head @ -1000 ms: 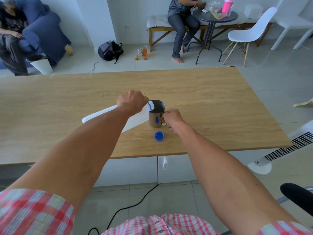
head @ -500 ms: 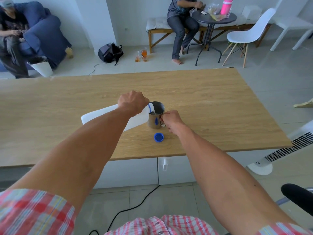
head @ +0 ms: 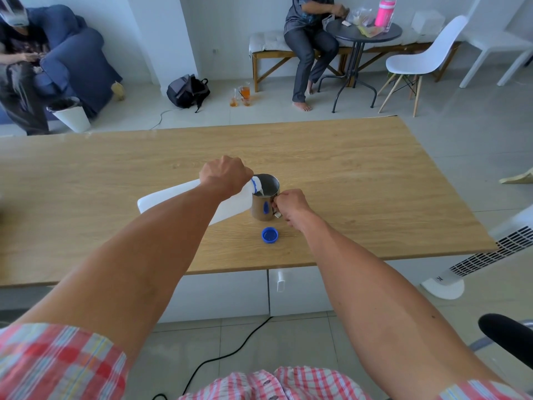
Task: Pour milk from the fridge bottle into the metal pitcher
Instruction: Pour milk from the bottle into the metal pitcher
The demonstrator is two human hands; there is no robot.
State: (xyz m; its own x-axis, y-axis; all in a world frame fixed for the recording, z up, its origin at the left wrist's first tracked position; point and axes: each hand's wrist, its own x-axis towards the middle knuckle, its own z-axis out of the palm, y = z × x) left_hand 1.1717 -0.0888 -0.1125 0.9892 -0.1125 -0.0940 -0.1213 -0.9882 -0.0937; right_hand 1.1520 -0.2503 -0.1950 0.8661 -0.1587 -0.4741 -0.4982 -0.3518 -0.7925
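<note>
A white plastic milk bottle (head: 170,196) lies tilted nearly flat above the wooden table (head: 360,174), its blue-ringed mouth over the rim of the metal pitcher (head: 264,207). My left hand (head: 223,176) grips the bottle near its neck. Milk shows inside the pitcher below the mouth. The pitcher stands upright on the table, and my right hand (head: 291,206) is closed on its handle. The bottle's blue cap (head: 270,235) lies on the table just in front of the pitcher.
A white tower fan (head: 490,252) stands off the table's right edge. White drawers (head: 230,293) sit under the table and a black cable (head: 230,353) runs on the floor. People sit on a blue sofa and a bench far behind.
The bottle's mouth has tipped a little further into the pitcher and milk now shows inside. Both hands have stayed where they were.
</note>
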